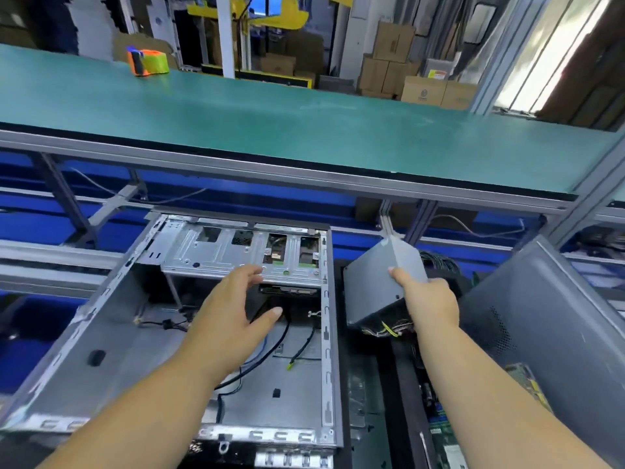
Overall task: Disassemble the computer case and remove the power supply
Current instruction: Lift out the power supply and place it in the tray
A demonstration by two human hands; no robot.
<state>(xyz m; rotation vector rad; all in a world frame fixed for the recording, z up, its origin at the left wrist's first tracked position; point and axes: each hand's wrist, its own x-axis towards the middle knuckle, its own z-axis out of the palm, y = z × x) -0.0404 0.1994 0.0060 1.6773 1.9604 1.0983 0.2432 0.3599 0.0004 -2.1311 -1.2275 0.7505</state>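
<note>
Grey power supply (378, 286) gripped in right hand (429, 301), lifted.

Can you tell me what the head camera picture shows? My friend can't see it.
A person's right hand holds a grey power supply beside an open computer case. Their open left hand reaches over the case.

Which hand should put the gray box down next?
The right hand, probably: it already grips the power supply, lifted clear to the right of the open case. The left hand hovers open over the case, holding nothing.
</note>
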